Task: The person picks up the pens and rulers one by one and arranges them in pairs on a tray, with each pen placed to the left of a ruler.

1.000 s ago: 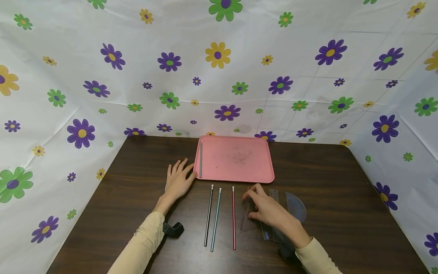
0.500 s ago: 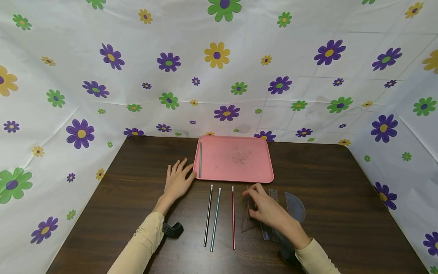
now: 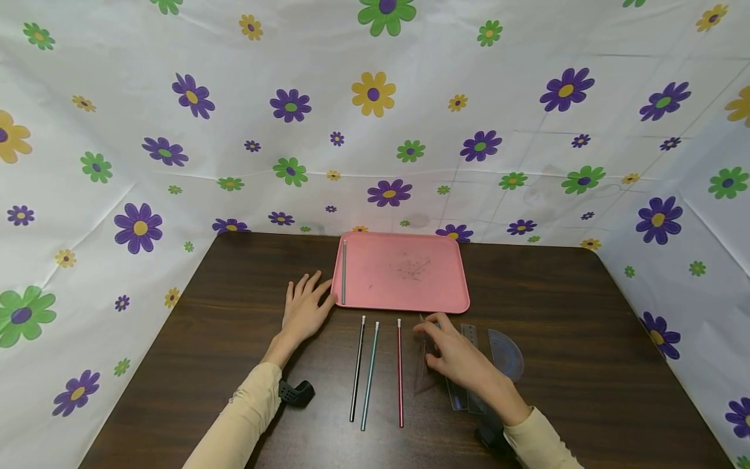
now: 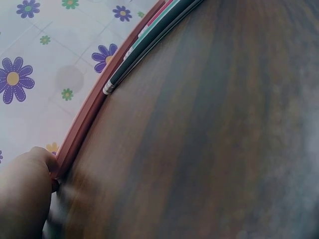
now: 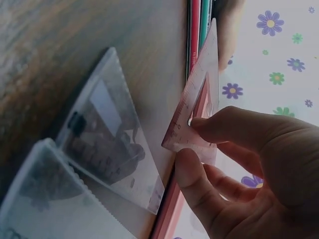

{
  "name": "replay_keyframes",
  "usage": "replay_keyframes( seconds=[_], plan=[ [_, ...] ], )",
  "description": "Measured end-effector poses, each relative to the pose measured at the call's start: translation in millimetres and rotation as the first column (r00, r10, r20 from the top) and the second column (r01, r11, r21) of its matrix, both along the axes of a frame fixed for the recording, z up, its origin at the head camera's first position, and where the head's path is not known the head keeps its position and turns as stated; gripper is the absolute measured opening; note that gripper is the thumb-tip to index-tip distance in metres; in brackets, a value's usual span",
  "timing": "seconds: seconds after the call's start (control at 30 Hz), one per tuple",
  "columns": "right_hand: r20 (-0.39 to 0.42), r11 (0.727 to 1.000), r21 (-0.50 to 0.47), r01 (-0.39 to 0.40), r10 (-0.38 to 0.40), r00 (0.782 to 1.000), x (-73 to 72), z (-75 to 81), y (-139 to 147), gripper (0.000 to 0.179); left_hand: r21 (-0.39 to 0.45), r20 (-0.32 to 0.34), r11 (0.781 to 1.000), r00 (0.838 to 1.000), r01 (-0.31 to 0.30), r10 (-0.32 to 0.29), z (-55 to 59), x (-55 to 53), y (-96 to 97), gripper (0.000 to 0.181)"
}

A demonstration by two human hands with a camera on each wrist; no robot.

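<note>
My right hand pinches a clear, pinkish plastic set square between thumb and fingers; it is held up on edge, with its triangular cut-out visible in the right wrist view. My left hand lies with fingers spread at the left front corner of the pink tray, fingertips touching its rim. In front of the tray, three pencils lie lengthwise: a black one, a teal one and a red one. A grey-green pencil rests inside the tray, along its left side.
Right of the set square, a clear ruler lies partly under my right hand and forearm. A clear bluish protractor is beside it. Behind the dark wooden table hangs a flowered cloth.
The set square has turned slightly in my right fingers, so its lower edge shows more. My right hand has barely shifted; the left hand, tray and pencils stay put.
</note>
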State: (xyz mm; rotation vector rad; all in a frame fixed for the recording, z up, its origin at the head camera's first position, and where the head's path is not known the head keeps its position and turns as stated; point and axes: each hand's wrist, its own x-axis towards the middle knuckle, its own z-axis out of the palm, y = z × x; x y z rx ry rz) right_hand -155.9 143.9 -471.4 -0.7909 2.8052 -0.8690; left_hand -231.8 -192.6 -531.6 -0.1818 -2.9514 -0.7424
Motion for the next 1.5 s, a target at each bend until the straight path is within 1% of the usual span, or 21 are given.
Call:
replay_keyframes(
  seconds=[0.33, 0.53, 0.73, 0.8, 1.03, 1.17, 1.33, 1.5],
  plan=[
    [-0.067, 1.0, 0.007, 0.001, -0.001, 0.998, -4.2, 2.7, -3, 0.05, 0.013, 0.005, 1.0, 1.0, 0.006, -0.006, -1.1, -0.2, 0.0, 0.053],
    [-0.092, 1.0, 0.014, 0.002, -0.001, 0.996, -7.5, 5.3, -7, 0.051, 0.007, 0.01, 1.0, 1.0, 0.003, -0.003, 0.5, 0.8, -0.1, 0.053],
    [-0.174, 1.0, 0.01, -0.011, 0.013, 0.985, -12.3, 5.3, -10, 0.052, 0.003, 0.005, 1.0, 1.0, 0.0, 0.0, -0.4, 0.3, -0.2, 0.053],
    [-0.187, 1.0, 0.008, -0.013, 0.014, 0.982, -14.5, 5.6, -11, 0.053, 0.002, 0.004, 1.0, 1.0, -0.001, 0.001, -0.7, -0.1, -0.2, 0.053],
    [-0.165, 1.0, 0.008, 0.012, -0.011, 0.986, -26.1, 8.4, -22, 0.051, 0.002, 0.002, 1.0, 1.0, -0.006, 0.006, -0.4, 0.0, -1.6, 0.054],
    [-0.144, 1.0, 0.001, 0.025, -0.025, 0.989, -33.9, 12.1, -31, 0.05, 0.005, 0.002, 1.0, 1.0, -0.004, 0.004, -0.4, 0.5, -1.5, 0.053],
    [-0.12, 0.999, 0.014, 0.038, -0.036, 0.992, -40.0, 16.8, -39, 0.051, 0.006, 0.011, 1.0, 1.0, -0.003, 0.003, -0.6, 0.7, -0.3, 0.053],
    [-0.128, 0.999, 0.02, 0.044, -0.041, 0.991, -45.5, 17.2, -44, 0.052, 0.002, 0.006, 1.0, 1.0, -0.004, 0.004, -0.4, 0.8, -0.1, 0.053]
  ],
)
